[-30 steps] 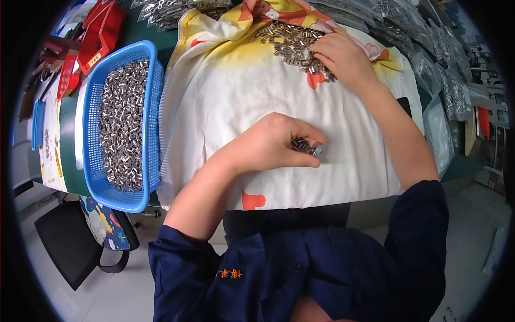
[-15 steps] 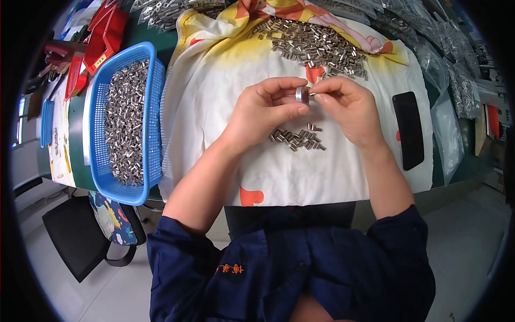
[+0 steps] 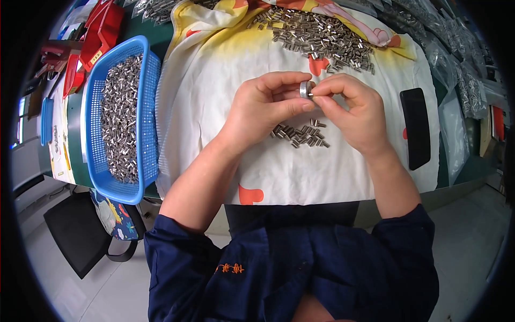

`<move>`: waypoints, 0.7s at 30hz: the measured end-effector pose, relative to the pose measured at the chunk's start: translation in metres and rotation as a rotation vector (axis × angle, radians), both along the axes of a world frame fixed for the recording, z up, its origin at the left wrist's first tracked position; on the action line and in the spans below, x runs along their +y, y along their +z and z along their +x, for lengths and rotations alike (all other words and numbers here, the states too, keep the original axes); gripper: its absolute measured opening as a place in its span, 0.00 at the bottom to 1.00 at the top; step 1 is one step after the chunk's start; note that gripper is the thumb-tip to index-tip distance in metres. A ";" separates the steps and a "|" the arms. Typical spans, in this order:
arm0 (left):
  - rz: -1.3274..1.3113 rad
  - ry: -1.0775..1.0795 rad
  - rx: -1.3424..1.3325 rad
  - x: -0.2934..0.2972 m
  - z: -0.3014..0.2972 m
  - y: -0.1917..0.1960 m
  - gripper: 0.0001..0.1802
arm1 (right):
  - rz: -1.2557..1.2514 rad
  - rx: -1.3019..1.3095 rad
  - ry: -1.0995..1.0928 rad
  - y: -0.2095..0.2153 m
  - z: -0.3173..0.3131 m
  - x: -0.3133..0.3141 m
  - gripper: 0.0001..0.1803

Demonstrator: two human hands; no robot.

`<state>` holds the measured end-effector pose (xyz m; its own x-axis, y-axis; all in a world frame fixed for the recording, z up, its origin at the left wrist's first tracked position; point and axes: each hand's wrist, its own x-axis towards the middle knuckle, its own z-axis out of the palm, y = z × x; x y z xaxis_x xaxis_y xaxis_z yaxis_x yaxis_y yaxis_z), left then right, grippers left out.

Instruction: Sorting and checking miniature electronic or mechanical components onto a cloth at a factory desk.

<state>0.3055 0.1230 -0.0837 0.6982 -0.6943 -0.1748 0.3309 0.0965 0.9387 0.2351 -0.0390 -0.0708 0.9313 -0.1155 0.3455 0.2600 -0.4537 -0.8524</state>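
Note:
Above the white cloth, my left hand [image 3: 263,102] is closed around a short silver metal ring [image 3: 304,89], held on edge between thumb and fingers. My right hand [image 3: 351,104] pinches a small metal pin [image 3: 311,95] with thumb and forefinger, its tip touching or just beside the ring's face. Below the hands lies a small pile of little metal cylinders [image 3: 303,135]. A much larger heap of similar cylinders [image 3: 322,40] spreads over the far part of the cloth.
To the left stands a blue plastic basket [image 3: 144,161] full of small metal parts. A black phone [image 3: 416,129] lies at the cloth's right side. Clear bags of metal parts [image 3: 466,91] line the right edge, and red bins [image 3: 99,37] sit at the back left.
The pin in my right hand has come closer to the ring, now at its face. Both hands have shifted slightly, and the whole view has moved a little.

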 end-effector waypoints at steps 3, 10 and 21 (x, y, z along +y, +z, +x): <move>0.034 -0.007 -0.014 0.000 0.001 -0.001 0.20 | 0.059 0.016 0.002 0.000 0.000 0.001 0.05; -0.023 -0.016 0.007 0.000 0.000 -0.002 0.20 | -0.003 0.013 -0.030 0.001 -0.001 -0.001 0.05; -0.023 -0.018 0.005 -0.001 0.000 -0.001 0.20 | 0.093 0.032 -0.019 -0.003 -0.001 -0.002 0.04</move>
<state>0.3055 0.1223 -0.0847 0.6849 -0.7103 -0.1625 0.3378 0.1119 0.9346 0.2343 -0.0410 -0.0742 0.9390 -0.1632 0.3027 0.2242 -0.3768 -0.8987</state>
